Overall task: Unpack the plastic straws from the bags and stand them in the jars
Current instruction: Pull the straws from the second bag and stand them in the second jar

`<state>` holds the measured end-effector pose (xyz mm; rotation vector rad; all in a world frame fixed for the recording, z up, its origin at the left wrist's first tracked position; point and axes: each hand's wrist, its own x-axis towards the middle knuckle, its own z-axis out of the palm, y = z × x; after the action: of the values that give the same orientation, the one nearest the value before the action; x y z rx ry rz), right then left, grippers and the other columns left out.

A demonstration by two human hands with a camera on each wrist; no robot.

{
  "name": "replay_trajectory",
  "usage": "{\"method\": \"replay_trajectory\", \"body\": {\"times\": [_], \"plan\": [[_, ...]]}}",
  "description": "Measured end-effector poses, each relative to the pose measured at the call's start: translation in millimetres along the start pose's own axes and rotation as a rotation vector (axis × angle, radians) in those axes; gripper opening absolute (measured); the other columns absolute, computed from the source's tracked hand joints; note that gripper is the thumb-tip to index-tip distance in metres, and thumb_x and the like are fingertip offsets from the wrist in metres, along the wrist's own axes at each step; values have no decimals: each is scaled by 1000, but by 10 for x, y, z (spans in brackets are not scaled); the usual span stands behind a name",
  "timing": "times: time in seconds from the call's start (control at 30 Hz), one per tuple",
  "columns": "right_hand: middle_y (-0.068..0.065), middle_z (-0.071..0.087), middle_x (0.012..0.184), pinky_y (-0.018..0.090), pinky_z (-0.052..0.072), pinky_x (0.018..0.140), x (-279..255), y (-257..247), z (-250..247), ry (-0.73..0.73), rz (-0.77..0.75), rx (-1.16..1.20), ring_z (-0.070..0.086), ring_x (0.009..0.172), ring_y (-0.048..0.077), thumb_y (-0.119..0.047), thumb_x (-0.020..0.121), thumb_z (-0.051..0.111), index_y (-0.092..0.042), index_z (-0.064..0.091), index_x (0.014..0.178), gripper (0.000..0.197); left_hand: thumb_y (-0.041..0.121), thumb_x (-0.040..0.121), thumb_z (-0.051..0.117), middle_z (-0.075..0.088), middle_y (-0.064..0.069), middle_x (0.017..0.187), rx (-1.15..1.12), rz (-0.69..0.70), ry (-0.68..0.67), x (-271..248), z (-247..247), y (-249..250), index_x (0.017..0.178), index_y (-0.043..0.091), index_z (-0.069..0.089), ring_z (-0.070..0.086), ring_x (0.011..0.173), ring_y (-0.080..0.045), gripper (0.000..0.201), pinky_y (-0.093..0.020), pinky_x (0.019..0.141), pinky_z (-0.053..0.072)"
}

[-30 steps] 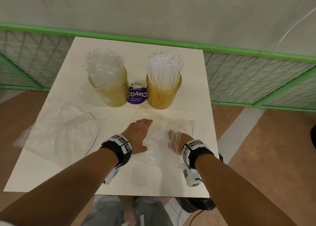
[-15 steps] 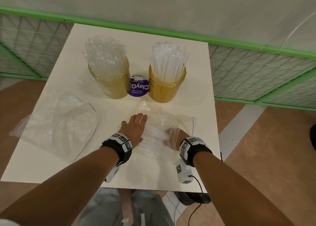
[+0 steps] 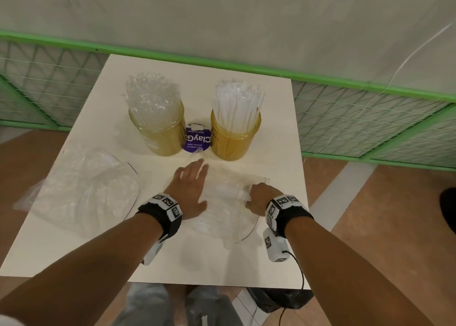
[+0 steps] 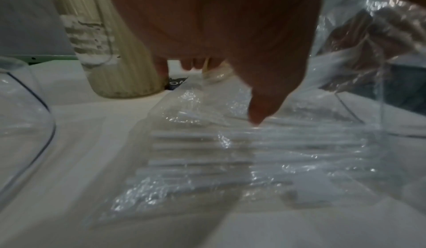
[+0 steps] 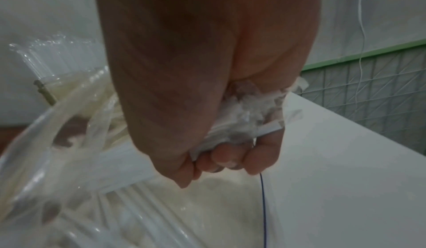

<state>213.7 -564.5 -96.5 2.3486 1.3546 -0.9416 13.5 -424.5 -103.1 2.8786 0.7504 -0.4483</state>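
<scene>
A clear plastic bag (image 3: 227, 202) with white wrapped straws (image 4: 207, 151) lies near the table's front right. My left hand (image 3: 190, 185) rests flat on the bag's left side, fingers straight. My right hand (image 3: 256, 197) is inside the bag's mouth, gripping a bundle of straws (image 5: 244, 124) by their ends. Behind stand two amber jars: the left jar (image 3: 160, 133) holds clear wrapped straws, the right jar (image 3: 234, 138) holds white straws. A second clear bag (image 3: 86, 190) lies at the left.
A purple round lid (image 3: 196, 140) lies between the jars. The white table (image 3: 222, 264) ends just right of my right wrist. A green-framed mesh fence (image 3: 370, 118) runs behind the table, and a black cable (image 3: 299, 278) hangs off the front edge.
My right hand has drawn back toward the bag's mouth with straws gripped in it. My left hand has slid a little forward on the bag.
</scene>
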Motion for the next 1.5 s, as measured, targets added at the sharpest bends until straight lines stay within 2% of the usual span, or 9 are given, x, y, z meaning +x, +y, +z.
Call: {"method": "replay_trajectory", "body": {"times": [0.17,0.33,0.53,0.67,0.8,0.93,1.1,1.27,1.5], "plan": [[6,61,138,39,52,101,-114,-15,-152,35,27,19,62,122,29,-41,97,57,-20,55,143,51,60,88,50,3,-5,166,-146,312,186,92,-153,347,158,30,9,19,147,-28,87,-49,111,31],[6,65,128,36,51,88,-219,74,-314,71,-25,-165,66,112,28,-33,97,57,-22,60,132,37,36,105,40,-1,-7,167,-101,146,-159,250,-128,299,156,21,23,9,152,-26,56,-46,116,29],[3,68,119,36,52,87,-363,262,-541,149,39,-313,68,108,27,-23,92,63,-24,66,126,34,38,99,44,-5,-9,166,-148,-16,-174,255,-168,285,157,13,14,-1,153,-26,70,-46,123,12],[3,70,110,34,49,76,-423,223,-619,165,17,-367,70,100,26,-19,92,61,-24,69,120,29,48,85,50,16,-5,164,-389,145,220,301,-455,521,154,15,23,16,150,-25,81,-43,122,14],[5,66,118,34,46,75,-454,91,-701,185,-36,-406,68,105,26,-19,97,56,-23,64,126,31,56,83,63,33,-1,156,-283,206,27,413,-471,770,151,20,31,26,145,-22,83,-44,121,15],[6,65,114,33,41,69,-491,30,-760,205,-101,-432,68,100,28,-19,96,57,-19,64,120,25,51,95,53,61,-3,122,-226,103,37,524,-334,830,122,22,57,56,114,-25,40,-39,97,37],[3,67,111,41,36,96,-517,110,-839,468,-155,-364,61,108,29,-41,89,63,-21,52,126,44,44,101,45,67,-3,105,-260,34,119,560,-292,838,110,20,59,63,95,-26,30,-37,83,46],[7,52,137,45,39,108,-439,342,-896,726,-4,292,48,127,30,-40,82,75,-16,18,157,98,48,101,43,65,-6,106,-496,-116,169,604,-286,698,113,18,57,61,102,-32,36,-42,87,46],[-9,62,131,36,43,110,-241,257,-825,232,-140,938,55,127,11,-43,82,81,-20,46,145,76,69,91,43,68,5,114,-887,-216,94,560,-511,785,119,42,57,62,106,-27,42,-46,98,47]]}}
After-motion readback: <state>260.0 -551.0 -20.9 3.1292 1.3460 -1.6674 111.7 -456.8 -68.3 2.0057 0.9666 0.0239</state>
